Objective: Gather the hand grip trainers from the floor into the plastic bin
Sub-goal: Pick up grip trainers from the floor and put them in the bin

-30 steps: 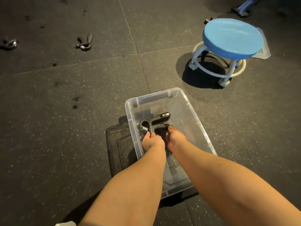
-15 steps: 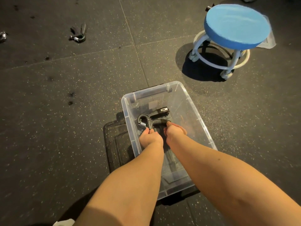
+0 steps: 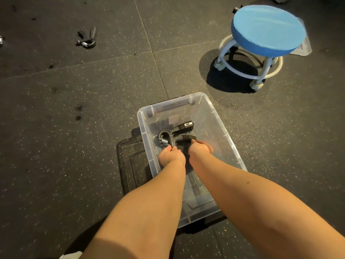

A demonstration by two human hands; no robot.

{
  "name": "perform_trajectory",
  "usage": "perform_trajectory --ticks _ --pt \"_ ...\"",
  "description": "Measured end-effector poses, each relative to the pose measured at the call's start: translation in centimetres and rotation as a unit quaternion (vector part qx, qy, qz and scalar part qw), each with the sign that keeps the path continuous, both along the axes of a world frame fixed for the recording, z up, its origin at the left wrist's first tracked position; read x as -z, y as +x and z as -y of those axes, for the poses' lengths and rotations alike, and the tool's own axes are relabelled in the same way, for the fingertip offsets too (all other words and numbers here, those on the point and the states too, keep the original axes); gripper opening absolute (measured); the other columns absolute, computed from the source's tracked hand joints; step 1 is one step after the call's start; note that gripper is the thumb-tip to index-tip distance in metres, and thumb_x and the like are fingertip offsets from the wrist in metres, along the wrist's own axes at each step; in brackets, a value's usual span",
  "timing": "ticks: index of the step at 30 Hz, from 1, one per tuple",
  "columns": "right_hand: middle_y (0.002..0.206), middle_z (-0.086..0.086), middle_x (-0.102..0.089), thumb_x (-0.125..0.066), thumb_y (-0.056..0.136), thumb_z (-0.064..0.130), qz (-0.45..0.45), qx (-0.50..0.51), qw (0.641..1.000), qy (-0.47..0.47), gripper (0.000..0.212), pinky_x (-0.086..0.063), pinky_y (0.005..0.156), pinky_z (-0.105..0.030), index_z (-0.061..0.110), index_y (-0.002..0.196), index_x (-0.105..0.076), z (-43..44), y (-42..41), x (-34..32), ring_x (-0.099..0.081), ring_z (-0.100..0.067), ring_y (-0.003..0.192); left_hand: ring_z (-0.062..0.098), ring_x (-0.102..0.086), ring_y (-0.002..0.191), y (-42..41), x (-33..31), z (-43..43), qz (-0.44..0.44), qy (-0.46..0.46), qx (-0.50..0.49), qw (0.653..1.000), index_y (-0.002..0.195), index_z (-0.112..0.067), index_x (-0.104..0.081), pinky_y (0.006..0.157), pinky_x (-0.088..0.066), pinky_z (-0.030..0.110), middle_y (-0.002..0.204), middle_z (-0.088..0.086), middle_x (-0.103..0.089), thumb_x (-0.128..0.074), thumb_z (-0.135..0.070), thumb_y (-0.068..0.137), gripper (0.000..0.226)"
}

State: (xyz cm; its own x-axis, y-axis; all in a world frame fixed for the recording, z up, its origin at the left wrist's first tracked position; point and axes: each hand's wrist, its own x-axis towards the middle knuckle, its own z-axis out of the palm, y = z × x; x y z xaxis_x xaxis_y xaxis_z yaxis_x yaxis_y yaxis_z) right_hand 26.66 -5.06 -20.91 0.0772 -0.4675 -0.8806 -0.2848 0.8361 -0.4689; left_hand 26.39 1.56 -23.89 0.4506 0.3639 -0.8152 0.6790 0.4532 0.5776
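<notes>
Pinches hand grip trainer (image 3: 172,137) with left hand (image 3: 170,156) near the spring and grips one handle with right hand (image 3: 199,149), low inside plastic bin (image 3: 211,116). Keeps same grasp and place as half a second earlier. Leaves second trainer (image 3: 86,39) on floor (image 3: 93,109), far left.

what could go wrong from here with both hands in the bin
1. The left hand and right hand both hold the grip trainer inside the bin; the left fingers sit right by its spring and might get pinched on release.
2. A second trainer, and a third trainer at the picture's left edge, lie far off on the floor and could be missed.
3. The wheeled stool near the bin may get bumped.
</notes>
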Motion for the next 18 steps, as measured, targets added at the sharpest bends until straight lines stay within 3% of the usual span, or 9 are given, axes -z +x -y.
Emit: perform_trajectory --ticks 2,4,6,9,11,14,18 --pt "0.065 -0.008 -0.052 -0.066 0.088 -0.008 -0.003 -0.03 1.0 0.002 0.01 -0.047 0.079 -0.025 0.0 0.091 -0.071 -0.1 0.1 -0.3 -0.057 -0.024 0.075 0.029 -0.069 0.088 0.0 0.2 -0.1 -0.008 0.019 0.016 1.0 0.126 0.001 -0.065 0.088 -0.058 0.042 0.108 0.027 -0.07 -0.06 0.007 0.09 0.036" --pt "0.065 -0.009 -0.053 -0.066 0.088 -0.006 -0.009 -0.055 0.998 0.019 0.015 -0.049 0.08 -0.027 0.005 0.077 -0.065 0.0 0.1 -0.6 -0.057 -0.025 0.084 0.029 -0.072 0.091 0.0 0.4 0.1 -0.022 0.058 0.058 0.996 0.124 -0.008 -0.068 0.088 -0.059 0.044 0.105 0.018 -0.074 -0.065 -0.002 0.09 0.035" --pt "0.066 -0.011 -0.055 -0.067 0.09 0.002 -0.018 -0.085 0.996 0.025 0.006 -0.051 0.078 -0.032 0.005 0.086 -0.064 0.2 0.1 -1.1 -0.059 -0.027 0.083 0.03 -0.072 0.095 0.0 0.3 0.1 -0.037 0.078 0.11 0.99 0.125 -0.014 -0.068 0.088 -0.059 0.046 0.106 0.013 -0.075 -0.067 -0.015 0.088 0.037" --pt "0.065 -0.014 -0.055 -0.064 0.093 0.011 -0.029 -0.177 0.984 -0.002 0.01 -0.046 0.056 -0.033 0.005 0.095 -0.057 0.2 -0.2 -1.9 -0.057 -0.027 0.061 0.033 -0.071 0.098 0.3 2.2 0.8 -0.062 0.091 0.192 0.975 0.116 -0.008 -0.068 0.088 -0.058 0.046 0.11 0.01 -0.072 -0.064 -0.035 0.073 0.051" --pt "0.055 -0.013 -0.05 -0.059 0.092 0.01 -0.022 -0.2 0.979 -0.009 0.007 -0.037 0.045 -0.028 0.004 0.093 -0.056 0.3 -0.6 -2.7 -0.047 -0.023 0.043 0.034 -0.071 0.093 0.0 -1.3 0.9 -0.075 0.09 0.192 0.974 0.109 -0.005 -0.068 0.085 -0.059 0.047 0.105 0.013 -0.073 -0.063 -0.031 0.064 0.052" --pt "0.042 -0.006 -0.042 -0.053 0.094 0.007 -0.001 -0.211 0.977 -0.015 0.014 -0.028 0.036 -0.02 0.005 0.08 -0.055 0.8 -1.3 -4.5 -0.033 -0.016 0.025 0.033 -0.07 0.092 0.0 -5.0 1.6 -0.073 0.055 0.198 0.976 0.104 -0.002 -0.057 0.085 -0.059 0.045 0.103 0.013 -0.07 -0.063 -0.017 0.08 0.029" --pt "0.058 -0.006 -0.045 -0.046 0.098 0.004 0.041 -0.224 0.973 -0.023 0.019 -0.025 0.03 -0.015 0.006 0.081 -0.056 0.7 -2.0 -7.6 -0.034 -0.012 0.033 0.029 -0.067 0.09 0.6 -8.5 1.5 -0.041 0.003 0.167 0.985 0.097 -0.004 -0.048 0.085 -0.056 0.035 0.107 0.017 -0.068 -0.055 -0.013 0.093 0.013"
